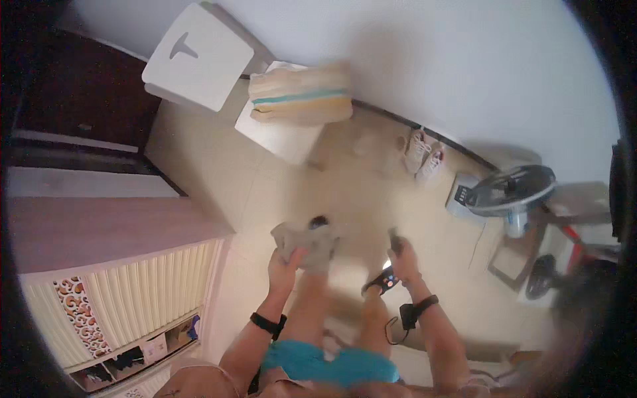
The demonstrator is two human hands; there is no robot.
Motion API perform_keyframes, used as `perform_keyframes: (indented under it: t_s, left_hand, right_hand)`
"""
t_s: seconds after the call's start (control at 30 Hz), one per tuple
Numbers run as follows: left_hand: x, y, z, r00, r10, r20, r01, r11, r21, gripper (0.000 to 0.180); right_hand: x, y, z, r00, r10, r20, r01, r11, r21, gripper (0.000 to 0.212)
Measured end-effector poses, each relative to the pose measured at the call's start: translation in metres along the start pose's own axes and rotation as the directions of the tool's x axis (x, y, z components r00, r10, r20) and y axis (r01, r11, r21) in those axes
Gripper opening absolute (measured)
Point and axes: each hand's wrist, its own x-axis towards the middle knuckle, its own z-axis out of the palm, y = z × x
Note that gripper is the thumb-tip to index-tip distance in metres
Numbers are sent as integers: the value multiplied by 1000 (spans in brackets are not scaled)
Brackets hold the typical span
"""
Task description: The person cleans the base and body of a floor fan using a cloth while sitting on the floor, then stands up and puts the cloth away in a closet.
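Observation:
My left hand is closed on a grey cloth, which hangs over my left leg and hides part of it. Blur keeps the cloth's folds from showing clearly. A little way to the right, my right hand is closed round a small dark object whose kind I cannot make out. Its upper end sticks out above my fingers. Below that hand is my right foot in a dark slipper with coloured spots. Both wrists wear black bands, and the right one carries a small black box.
Against the far wall stands a white chair beside a striped cushion or folded cloth. Pale sneakers sit along the wall. To the right are a fan and a cardboard box. A slatted cabinet is at left.

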Motion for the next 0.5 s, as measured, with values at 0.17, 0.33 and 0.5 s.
perform_keyframes:
  t_s: [0.17,0.33,0.5]
  left_hand:
    - [42,-1,-36,980,177,-96,-190,971,-148,40]
    - [125,-10,-102,987,-11,-161,29,993,113,40]
    - [205,23,-163,983,-181,-38,171,967,-191,29]
  right_hand:
    - [69,-37,63,997,64,50,-69,990,121,41]
    - [161,-170,130,998,69,6,-69,996,-55,44]
    - [283,-260,220,975,-18,-219,-3,995,-96,39]
